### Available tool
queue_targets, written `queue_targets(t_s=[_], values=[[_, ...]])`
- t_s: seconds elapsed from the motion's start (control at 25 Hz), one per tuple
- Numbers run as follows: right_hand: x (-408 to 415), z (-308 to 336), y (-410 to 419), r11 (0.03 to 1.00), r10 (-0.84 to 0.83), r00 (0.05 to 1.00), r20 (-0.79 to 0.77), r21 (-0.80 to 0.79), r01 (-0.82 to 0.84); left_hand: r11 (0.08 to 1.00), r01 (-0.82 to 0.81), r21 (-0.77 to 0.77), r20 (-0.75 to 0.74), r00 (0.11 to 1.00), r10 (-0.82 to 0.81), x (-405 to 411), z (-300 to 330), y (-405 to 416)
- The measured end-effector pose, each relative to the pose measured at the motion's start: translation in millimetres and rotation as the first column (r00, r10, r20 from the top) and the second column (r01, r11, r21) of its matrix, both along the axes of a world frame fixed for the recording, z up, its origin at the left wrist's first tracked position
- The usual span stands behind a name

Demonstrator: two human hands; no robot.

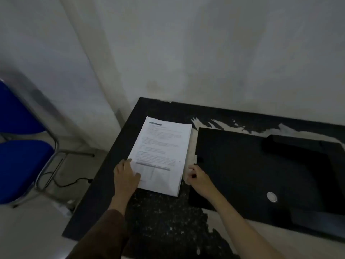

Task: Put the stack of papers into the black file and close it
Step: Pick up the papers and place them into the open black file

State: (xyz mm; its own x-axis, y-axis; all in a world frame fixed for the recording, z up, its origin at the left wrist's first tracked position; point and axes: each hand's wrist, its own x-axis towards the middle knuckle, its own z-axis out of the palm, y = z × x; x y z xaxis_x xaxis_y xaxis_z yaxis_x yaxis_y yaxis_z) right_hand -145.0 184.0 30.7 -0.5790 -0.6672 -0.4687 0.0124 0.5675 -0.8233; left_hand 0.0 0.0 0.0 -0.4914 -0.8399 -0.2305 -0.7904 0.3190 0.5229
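A thick stack of printed white papers [162, 152] lies on the dark table, left of the black file [252, 171]. The file lies flat and spread wide, with a round silver snap [271, 196] on its surface and a darker flap [298, 146] at its far right. My left hand [125, 176] rests on the stack's near left corner, fingers spread flat on the top sheet. My right hand [196, 176] sits at the stack's right edge beside the file's left border, fingers curled; what they grip is hard to make out.
The black speckled table [164, 221] has worn pale patches and stands against a grey wall. A blue chair [22, 161] with a metal frame stands at the left, and a cable [71, 183] lies on the floor near it.
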Motion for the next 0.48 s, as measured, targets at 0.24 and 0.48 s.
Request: queue_targets(t_s=[0.24,0.48], values=[[21,-24,-39,0.983,-0.179,0.965,0.189,-0.002,0.183,0.997,-0.070,0.037,0.081,0.994,0.066,1,0,-8],[13,-21,-57,0.930,-0.358,0.887,0.293,0.194,0.312,0.938,-0.228,0.261,0.064,0.974,0.219,-11,11,-21]])
